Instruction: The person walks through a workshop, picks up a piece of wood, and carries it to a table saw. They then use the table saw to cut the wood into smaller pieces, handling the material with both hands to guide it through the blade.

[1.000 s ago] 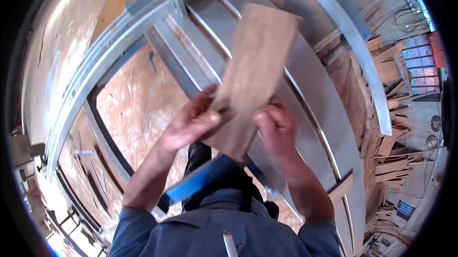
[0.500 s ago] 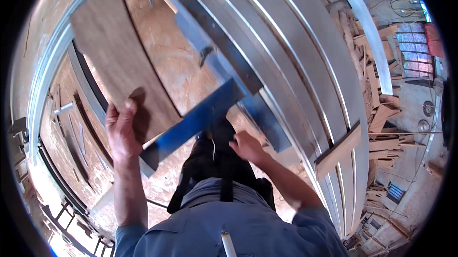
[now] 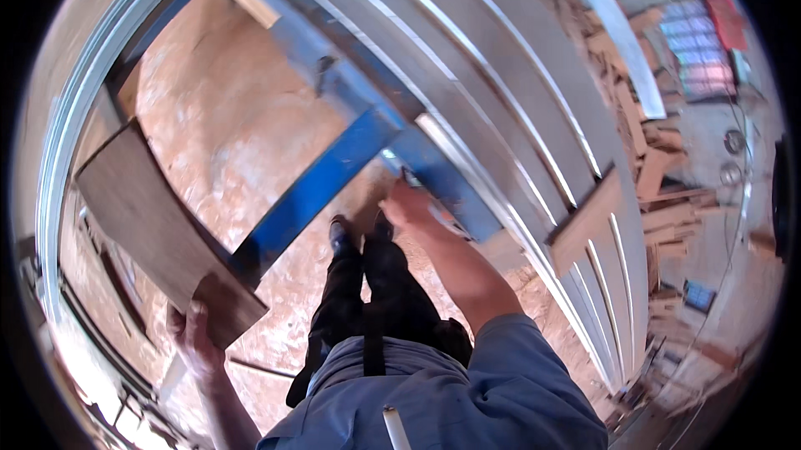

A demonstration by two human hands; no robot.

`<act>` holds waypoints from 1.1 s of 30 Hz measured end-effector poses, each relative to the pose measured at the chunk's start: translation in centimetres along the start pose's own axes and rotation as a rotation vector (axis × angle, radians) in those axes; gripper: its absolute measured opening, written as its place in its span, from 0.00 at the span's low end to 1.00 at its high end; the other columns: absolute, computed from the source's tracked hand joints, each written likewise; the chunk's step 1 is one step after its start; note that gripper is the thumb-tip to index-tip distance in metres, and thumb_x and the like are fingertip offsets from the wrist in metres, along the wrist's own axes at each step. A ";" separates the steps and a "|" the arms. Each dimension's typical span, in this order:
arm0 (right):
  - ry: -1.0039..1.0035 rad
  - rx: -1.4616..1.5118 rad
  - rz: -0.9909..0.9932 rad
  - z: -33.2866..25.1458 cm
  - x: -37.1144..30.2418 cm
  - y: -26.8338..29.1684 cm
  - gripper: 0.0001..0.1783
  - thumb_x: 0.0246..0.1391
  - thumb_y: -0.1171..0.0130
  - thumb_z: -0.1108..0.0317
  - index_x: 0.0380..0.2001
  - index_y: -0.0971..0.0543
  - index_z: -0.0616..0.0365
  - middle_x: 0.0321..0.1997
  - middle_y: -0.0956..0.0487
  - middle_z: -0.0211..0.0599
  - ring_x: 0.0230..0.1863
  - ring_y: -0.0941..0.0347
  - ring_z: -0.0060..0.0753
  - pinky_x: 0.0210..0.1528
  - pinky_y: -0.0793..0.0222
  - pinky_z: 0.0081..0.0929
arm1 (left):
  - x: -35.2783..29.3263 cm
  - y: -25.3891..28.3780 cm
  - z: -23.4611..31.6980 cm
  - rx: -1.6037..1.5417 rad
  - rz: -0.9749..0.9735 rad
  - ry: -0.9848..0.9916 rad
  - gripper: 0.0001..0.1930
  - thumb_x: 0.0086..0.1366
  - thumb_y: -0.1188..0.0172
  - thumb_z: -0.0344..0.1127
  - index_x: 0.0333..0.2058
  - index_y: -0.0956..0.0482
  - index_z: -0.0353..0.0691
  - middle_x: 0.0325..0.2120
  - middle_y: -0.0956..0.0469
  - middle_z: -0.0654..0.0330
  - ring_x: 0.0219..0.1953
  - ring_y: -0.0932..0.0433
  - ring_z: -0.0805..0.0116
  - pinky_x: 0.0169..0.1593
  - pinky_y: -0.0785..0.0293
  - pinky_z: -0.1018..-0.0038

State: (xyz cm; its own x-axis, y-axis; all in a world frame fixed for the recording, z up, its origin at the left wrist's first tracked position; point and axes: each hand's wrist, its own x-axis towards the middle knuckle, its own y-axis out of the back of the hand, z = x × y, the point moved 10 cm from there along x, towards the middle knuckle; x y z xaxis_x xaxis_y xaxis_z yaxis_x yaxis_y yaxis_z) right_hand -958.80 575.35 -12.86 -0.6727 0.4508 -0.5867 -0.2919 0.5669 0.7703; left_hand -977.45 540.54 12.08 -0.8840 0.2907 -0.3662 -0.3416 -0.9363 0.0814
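Observation:
A brown wooden board [image 3: 154, 229] slants across the left side, its near end gripped by my left hand [image 3: 198, 341]. The thumb lies on the board's upper face, and the other fingers are partly out of sight. My right hand [image 3: 405, 202] reaches forward to the blue metal frame [image 3: 321, 174], close to where its crossbar meets the long side. A small bright metal part [image 3: 389, 154] shows just beyond the fingertips. Blur and the angle hide how those fingers are bent and whether they hold anything.
A large grey metal table [image 3: 467, 58] with long bright strips fills the right. A pale wooden piece [image 3: 588, 220] lies across it. Light metal rails [image 3: 62, 158] curve along the left. Scrap wood [image 3: 667, 166] is heaped at far right. My shoes [image 3: 340, 237] stand below the crossbar.
My left hand has drawn the board left and toward me, off the blue frame's opening. My right hand has moved forward to the frame. The view has shifted slightly.

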 end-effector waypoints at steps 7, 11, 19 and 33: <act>0.100 0.488 0.440 1.0 -16.4 16.0 0.30 0.50 0.38 0.54 0.53 0.30 0.58 0.42 0.22 0.47 0.42 0.24 0.51 0.43 0.27 0.41 | -1.1 -9.1 0.7 -0.097 -0.205 0.020 0.23 0.59 0.36 0.40 0.49 0.27 0.33 0.43 0.24 0.58 0.45 0.29 0.68 0.52 0.34 0.72; -0.249 0.610 1.054 16.9 -29.1 24.9 0.26 0.45 0.32 0.65 0.47 0.29 0.63 0.38 0.24 0.47 0.37 0.25 0.45 0.40 0.28 0.38 | -3.6 -20.9 3.0 0.047 -0.397 0.044 0.17 0.59 0.45 0.31 0.47 0.26 0.31 0.40 0.23 0.58 0.43 0.28 0.70 0.48 0.32 0.73; -0.696 0.692 0.756 30.3 -30.8 21.2 0.35 0.52 0.45 0.48 0.54 0.35 0.65 0.48 0.25 0.59 0.51 0.28 0.58 0.51 0.30 0.45 | -13.1 -53.2 -1.4 0.160 -1.250 0.194 0.21 0.60 0.40 0.33 0.50 0.28 0.30 0.40 0.22 0.59 0.41 0.25 0.73 0.46 0.29 0.76; -0.404 1.680 1.291 27.7 -50.6 7.8 0.18 0.61 0.49 0.63 0.50 0.26 0.62 0.37 0.22 0.38 0.42 0.29 0.29 0.46 0.33 0.29 | -33.4 -56.9 -7.2 0.419 -1.711 0.117 0.26 0.61 0.44 0.32 0.58 0.36 0.33 0.50 0.30 0.54 0.52 0.32 0.65 0.56 0.35 0.67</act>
State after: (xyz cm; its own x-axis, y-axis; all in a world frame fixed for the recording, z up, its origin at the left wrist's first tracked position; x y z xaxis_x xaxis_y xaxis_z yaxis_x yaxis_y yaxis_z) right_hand -908.23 576.07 15.89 0.2569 0.9365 -0.2387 0.9562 -0.2821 -0.0777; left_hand -926.16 582.67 12.98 0.5388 0.7689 -0.3442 -0.8424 0.4891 -0.2261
